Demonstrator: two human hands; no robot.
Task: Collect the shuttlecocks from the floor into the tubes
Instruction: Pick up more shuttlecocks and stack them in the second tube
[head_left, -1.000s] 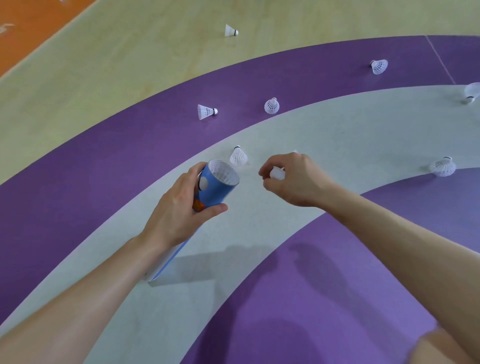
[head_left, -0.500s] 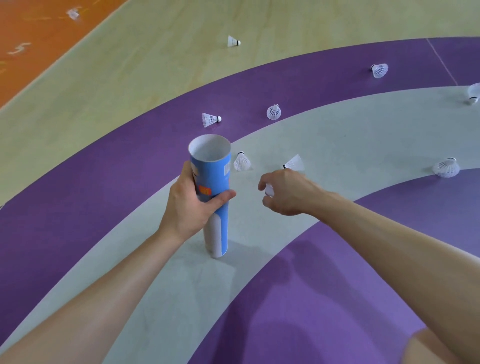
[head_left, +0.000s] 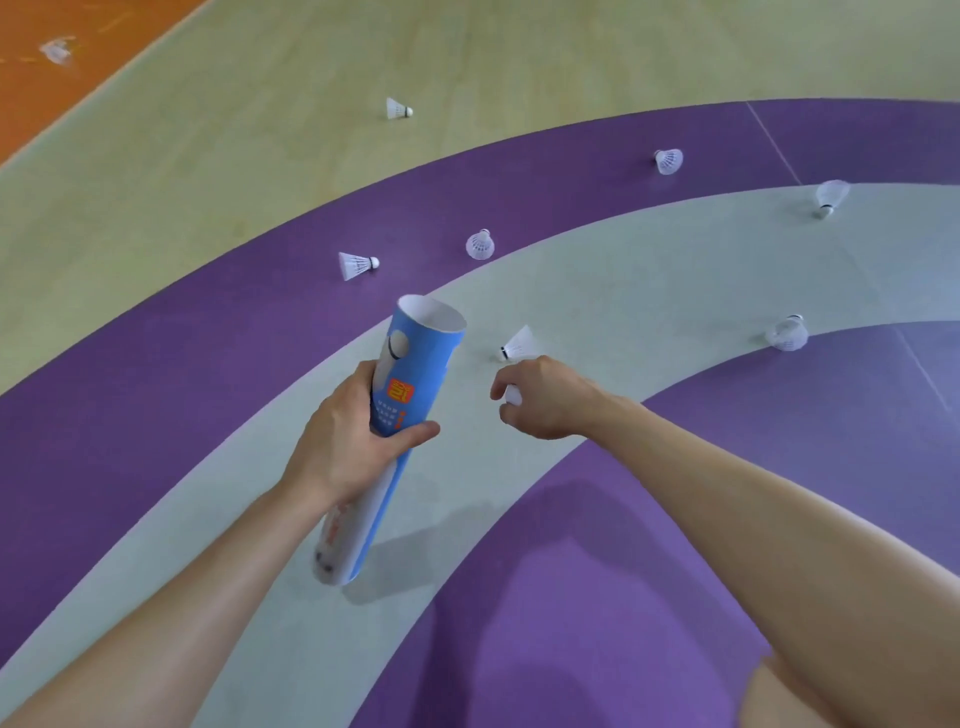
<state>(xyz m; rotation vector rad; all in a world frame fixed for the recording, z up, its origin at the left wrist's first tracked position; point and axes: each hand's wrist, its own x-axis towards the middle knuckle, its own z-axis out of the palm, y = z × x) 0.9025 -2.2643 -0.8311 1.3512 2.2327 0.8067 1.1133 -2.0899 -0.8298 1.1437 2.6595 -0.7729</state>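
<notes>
My left hand grips a blue and white shuttlecock tube around its middle. The tube is off the floor and leans with its open mouth up and away from me. My right hand is curled to the right of the tube around a small white object; I cannot tell what it is. A white shuttlecock lies on the grey band just beyond my right hand. Several more lie farther out, among them a shuttlecock and a second on the purple band.
The floor has grey, purple, pale wood and orange zones. Other shuttlecocks lie at the right, far right, on the far purple band and on the wood. A blurred one sits on the orange area.
Half a second ago the tube stood upright on the floor; now my left hand has lifted and tilted it. My right hand stays curled on the white object.
</notes>
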